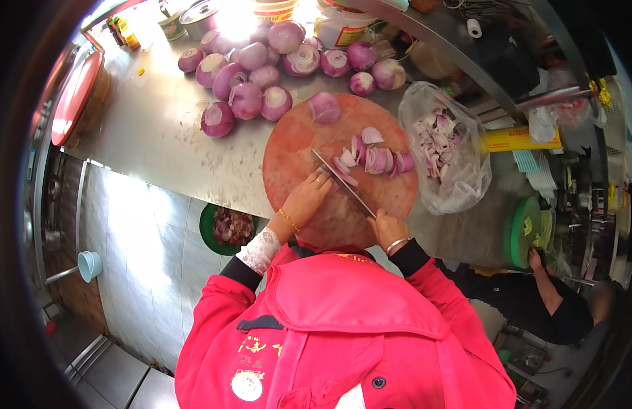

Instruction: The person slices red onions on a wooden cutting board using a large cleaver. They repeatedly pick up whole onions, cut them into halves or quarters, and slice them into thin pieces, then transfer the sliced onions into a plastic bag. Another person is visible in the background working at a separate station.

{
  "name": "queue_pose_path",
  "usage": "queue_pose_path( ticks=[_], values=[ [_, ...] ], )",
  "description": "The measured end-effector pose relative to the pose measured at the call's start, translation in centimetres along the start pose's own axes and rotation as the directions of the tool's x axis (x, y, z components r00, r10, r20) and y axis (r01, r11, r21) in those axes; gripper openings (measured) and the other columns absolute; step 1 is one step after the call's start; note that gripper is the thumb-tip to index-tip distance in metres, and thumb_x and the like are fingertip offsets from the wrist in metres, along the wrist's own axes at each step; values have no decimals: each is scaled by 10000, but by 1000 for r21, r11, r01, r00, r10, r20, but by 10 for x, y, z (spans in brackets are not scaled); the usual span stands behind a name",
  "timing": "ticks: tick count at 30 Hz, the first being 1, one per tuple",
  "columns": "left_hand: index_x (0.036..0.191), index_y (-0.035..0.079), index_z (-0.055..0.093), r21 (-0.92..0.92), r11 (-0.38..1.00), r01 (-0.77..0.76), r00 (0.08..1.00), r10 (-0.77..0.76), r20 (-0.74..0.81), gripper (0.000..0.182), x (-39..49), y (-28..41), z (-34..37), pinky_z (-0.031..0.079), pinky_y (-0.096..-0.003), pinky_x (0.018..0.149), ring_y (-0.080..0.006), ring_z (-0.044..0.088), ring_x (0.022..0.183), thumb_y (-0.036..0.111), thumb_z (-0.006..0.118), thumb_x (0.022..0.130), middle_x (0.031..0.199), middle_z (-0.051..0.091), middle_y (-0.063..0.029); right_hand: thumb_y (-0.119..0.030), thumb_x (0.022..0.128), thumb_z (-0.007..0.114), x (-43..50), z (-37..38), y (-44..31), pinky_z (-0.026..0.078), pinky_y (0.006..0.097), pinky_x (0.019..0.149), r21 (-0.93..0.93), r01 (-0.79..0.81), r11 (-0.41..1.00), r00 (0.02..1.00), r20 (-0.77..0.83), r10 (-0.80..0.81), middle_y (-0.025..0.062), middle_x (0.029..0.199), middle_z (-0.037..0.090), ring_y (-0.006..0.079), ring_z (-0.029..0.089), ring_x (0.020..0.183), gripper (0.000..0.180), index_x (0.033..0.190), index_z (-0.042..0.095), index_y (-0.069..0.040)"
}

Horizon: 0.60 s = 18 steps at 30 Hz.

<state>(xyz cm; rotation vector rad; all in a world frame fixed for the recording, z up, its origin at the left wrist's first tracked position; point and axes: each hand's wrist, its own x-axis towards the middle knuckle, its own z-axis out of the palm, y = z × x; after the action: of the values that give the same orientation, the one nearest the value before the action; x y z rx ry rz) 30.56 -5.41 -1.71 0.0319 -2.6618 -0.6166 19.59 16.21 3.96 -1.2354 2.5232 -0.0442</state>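
Note:
My right hand point(389, 228) grips the handle of a kitchen knife point(346, 188), its blade slanting up and left over a round reddish chopping board point(295, 143). Close against the blade's left side, my left hand point(312, 197) rests with bent fingers on a piece of red onion, mostly hidden under them. Just right of the blade lie cut onion slices point(345, 171). More slices point(381, 160) sit in a row farther right. A peeled red onion point(324, 108) stands at the board's far edge.
Several peeled red onions point(246, 100) are heaped beyond the board on the steel counter point(157, 133). A clear plastic bag point(451, 191) of cut onion lies at the right. Below the counter is a green bin point(206, 230) of scraps. Another person point(551, 296) works at a green board point(520, 230).

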Motion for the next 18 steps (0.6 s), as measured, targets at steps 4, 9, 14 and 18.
queue_pose_path(
  ticks=[4,9,14,18],
  values=[
    [1154,18,551,-48,999,17,999,-15,44,361,-2,-2,-2,467,-346,921,-288,514,1123,57,487,801,1214,543,-126,-333,955,473,-17,-30,-5,462,505,521,4,33,999,999,-4,-33,206,651,620,418,605,606,318,897,472,-20],
    [1103,3,550,-43,999,-27,999,25,-35,322,-6,-3,0,452,-336,929,-280,521,1076,64,490,793,1120,555,-121,-331,951,470,-22,-29,-8,482,501,524,-48,-53,997,993,98,58,178,644,634,390,624,599,324,910,499,-11],
    [1100,2,548,-53,998,26,999,-24,45,321,-7,-4,3,453,-336,930,-282,523,1067,59,494,789,1122,555,-125,-325,948,480,8,6,-5,480,499,522,-110,-11,994,999,48,16,180,648,634,395,621,602,318,882,501,-15],
    [1140,11,556,-53,999,2,1000,-1,8,354,-6,-6,2,481,-344,860,-283,542,1009,41,484,795,1204,549,-130,-317,949,478,4,-17,-5,473,500,525,7,65,998,998,3,-65,182,650,632,401,615,604,313,882,496,-12]
  ],
)
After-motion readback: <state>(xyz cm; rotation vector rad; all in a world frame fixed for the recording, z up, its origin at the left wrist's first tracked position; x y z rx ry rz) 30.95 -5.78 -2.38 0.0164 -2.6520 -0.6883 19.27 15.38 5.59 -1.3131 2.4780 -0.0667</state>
